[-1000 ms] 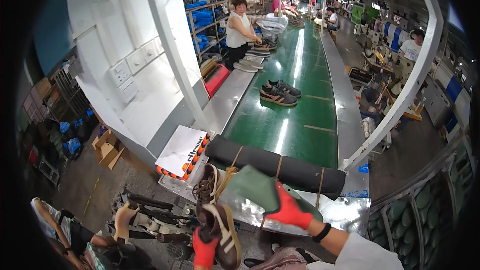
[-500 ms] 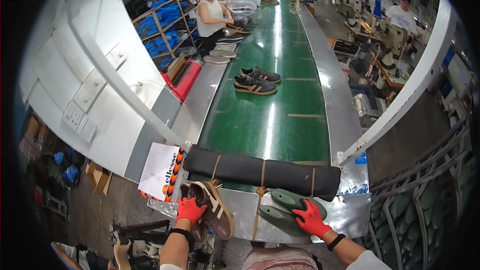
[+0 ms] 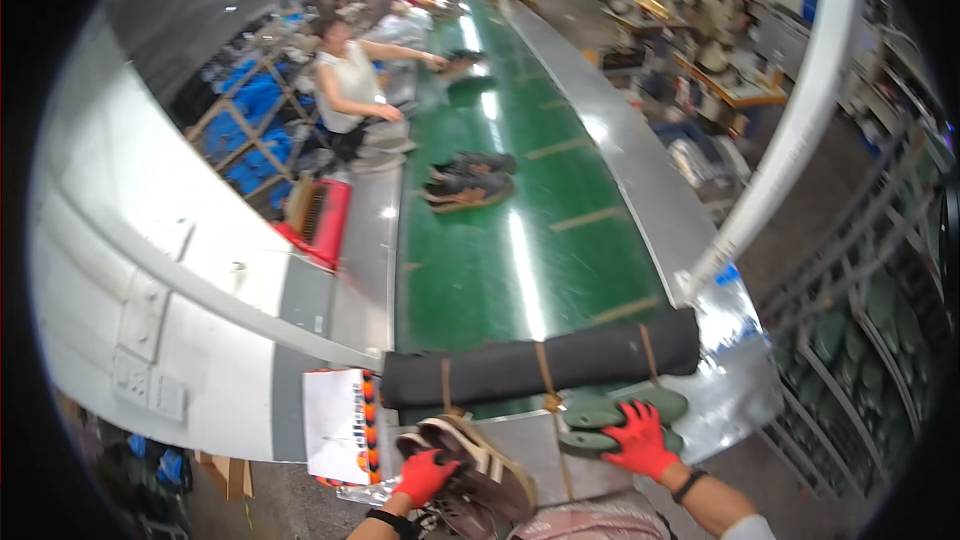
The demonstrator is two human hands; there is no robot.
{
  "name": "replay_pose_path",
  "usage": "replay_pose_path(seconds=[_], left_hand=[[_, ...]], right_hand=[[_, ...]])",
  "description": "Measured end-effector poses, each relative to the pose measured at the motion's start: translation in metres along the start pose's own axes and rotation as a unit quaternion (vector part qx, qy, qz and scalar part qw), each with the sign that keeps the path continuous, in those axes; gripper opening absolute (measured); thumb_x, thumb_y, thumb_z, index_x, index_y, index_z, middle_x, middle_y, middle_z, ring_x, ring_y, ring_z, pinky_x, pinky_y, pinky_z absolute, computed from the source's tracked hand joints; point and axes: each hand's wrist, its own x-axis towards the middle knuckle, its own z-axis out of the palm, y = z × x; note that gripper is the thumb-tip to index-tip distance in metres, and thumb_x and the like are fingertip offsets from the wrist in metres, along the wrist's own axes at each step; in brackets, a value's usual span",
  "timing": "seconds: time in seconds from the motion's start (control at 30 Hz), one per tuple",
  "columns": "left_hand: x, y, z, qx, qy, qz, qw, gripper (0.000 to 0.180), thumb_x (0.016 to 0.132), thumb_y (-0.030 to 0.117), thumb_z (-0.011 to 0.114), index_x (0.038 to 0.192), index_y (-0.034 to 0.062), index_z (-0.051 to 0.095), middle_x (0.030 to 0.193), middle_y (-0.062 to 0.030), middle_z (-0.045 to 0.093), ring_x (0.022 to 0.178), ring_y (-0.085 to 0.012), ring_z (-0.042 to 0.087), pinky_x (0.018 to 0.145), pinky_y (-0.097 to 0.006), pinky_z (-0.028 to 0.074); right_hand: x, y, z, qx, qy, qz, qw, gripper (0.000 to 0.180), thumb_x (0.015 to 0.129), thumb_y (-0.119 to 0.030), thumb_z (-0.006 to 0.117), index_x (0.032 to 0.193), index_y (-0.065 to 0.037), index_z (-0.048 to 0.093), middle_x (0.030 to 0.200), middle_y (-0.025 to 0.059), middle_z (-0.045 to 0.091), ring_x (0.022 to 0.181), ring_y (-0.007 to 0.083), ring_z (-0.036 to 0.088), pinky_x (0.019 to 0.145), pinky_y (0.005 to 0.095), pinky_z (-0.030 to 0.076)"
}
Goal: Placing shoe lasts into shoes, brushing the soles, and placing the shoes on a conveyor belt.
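My left hand (image 3: 426, 476), in a red glove, grips a pair of brown shoes (image 3: 494, 470) with pale side stripes at the near edge of the bench. Its fingers are hooked into the shoe opening. My right hand (image 3: 640, 442), gloved in red too, is wrapped over two green shoe lasts (image 3: 590, 413) lying side by side on the metal end plate. A rolled black mat (image 3: 500, 377) tied with cords lies just beyond both hands, across the end of the green conveyor belt (image 3: 470, 290).
Two dark shoes (image 3: 472, 185) sit on the belt farther up. A co-worker (image 3: 345, 80) stands at its left side, reaching across with one arm. A shoebox (image 3: 338, 425) is left of my hand. White posts (image 3: 770, 150) flank the belt; a rack of lasts (image 3: 850, 370) stands right.
My view has tilted and swung right. The brown shoes now lie nearer the bench's front edge, and my right hand has shifted further over the lasts. The co-worker has stretched an arm over the belt.
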Motion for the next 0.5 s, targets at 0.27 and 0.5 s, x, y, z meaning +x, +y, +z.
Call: replay_pose_path(seconds=[0.27, 0.5], left_hand=[[0.071, 0.103, -0.114, -0.091, 0.124, 0.060, 0.986, 0.049, 0.091, 0.053, 0.063, 0.101, 0.0062, 0.069, 0.106, -0.0210, 0.070, 0.103, -0.0406, 0.065, 0.087, -0.048, 0.051], [0.250, 0.072, -0.144, -0.495, 0.163, 0.045, 0.853, 0.060, 0.091, 0.053, 0.064, 0.117, -0.0011, 0.066, 0.121, -0.0256, 0.066, 0.113, -0.0386, 0.064, 0.091, -0.045, 0.051]], right_hand=[[-0.021, -0.050, 0.021, 0.013, 0.059, 0.151, 0.987, 0.052, 0.070, -0.044, 0.078, 0.111, -0.012, 0.071, 0.128, 0.0257, 0.055, 0.120, 0.0434, 0.050, 0.102, 0.0539, 0.039], [-0.001, -0.064, 0.029, 0.006, 0.116, 0.165, 0.979, 0.055, 0.072, -0.049, 0.079, 0.114, -0.015, 0.069, 0.126, 0.0233, 0.057, 0.119, 0.0427, 0.051, 0.103, 0.0551, 0.039]])
